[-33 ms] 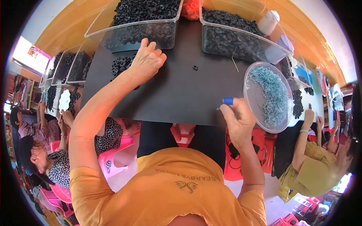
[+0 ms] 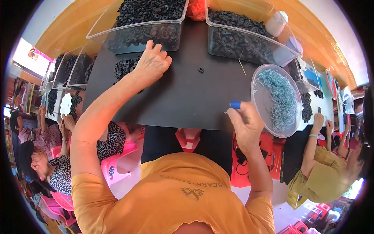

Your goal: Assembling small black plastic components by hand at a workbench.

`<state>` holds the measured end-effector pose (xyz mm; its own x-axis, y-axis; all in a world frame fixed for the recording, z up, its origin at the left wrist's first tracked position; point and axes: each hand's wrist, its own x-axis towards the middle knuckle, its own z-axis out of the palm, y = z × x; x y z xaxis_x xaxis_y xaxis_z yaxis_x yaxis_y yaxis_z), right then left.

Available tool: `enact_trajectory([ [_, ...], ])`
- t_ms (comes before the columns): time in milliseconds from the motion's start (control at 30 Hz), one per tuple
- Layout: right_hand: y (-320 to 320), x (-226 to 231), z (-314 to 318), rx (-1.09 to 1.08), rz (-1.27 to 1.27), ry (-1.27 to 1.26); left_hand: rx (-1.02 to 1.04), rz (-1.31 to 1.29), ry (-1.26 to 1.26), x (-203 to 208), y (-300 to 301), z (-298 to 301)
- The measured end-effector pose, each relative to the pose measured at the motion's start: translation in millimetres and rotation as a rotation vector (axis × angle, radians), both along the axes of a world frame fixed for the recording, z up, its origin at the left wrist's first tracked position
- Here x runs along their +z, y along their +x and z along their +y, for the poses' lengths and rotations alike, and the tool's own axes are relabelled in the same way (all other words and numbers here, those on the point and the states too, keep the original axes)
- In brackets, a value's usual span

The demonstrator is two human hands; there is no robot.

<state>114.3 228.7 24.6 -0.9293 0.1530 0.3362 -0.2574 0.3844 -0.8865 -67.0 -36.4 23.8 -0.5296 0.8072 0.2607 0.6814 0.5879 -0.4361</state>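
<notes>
My left hand (image 2: pixel 152 63) is over the dark table, just right of a loose pile of small black ring-like parts (image 2: pixel 125 68). Its fingers are curled down, and the fingertips are hidden, so anything they hold does not show. My right hand (image 2: pixel 248 126) is at the table's near edge, thumb and index finger drawn together in a pinch. A blue wrap (image 2: pixel 235 104) covers the index fingertip. Whatever lies in this pinch is too small to make out. Beside it, a round clear lid-like tray (image 2: pixel 260 102) holds a heap of fine bluish, spring-like pieces (image 2: pixel 278 99).
Two clear bins, left (image 2: pixel 136 24) and right (image 2: pixel 239 41), hold black parts at the back. One black part (image 2: pixel 201 70) lies alone mid-table, and a thin stick (image 2: pixel 242 67) by the right bin. Co-workers sit at left (image 2: pixel 39 163) and right (image 2: pixel 325 171).
</notes>
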Motion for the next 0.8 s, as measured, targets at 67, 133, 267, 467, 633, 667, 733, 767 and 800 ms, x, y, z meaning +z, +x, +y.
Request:
enact_trajectory([
  [67,0,-4,1,-0.004,-0.003,-0.011,0.010,-0.014,-0.001,-2,-2,0],
  [133,1,-7,2,-0.005,-0.008,-0.026,0.024,-0.029,-0.005,-5,-2,2],
  [267,-1,-11,-2,0.003,-0.046,-0.102,-0.042,-0.359,0.394,-13,6,12],
  [467,-11,-28,-6,-0.043,-0.082,-0.170,-0.116,-0.581,0.662,-20,33,27],
  [633,-19,-39,-11,-0.023,-0.086,-0.260,-0.012,-0.467,0.689,-24,41,12],
  [667,-20,-40,-13,-0.015,-0.084,-0.266,-0.010,-0.466,0.690,-25,41,11],
  [733,-23,-40,-17,-0.008,-0.083,-0.268,-0.008,-0.400,0.640,-27,42,13],
  [767,-24,-40,-20,0.006,-0.092,-0.276,-0.007,-0.400,0.643,-27,43,14],
  [800,-25,-40,-22,0.020,-0.101,-0.283,0.001,-0.405,0.650,-26,43,17],
])
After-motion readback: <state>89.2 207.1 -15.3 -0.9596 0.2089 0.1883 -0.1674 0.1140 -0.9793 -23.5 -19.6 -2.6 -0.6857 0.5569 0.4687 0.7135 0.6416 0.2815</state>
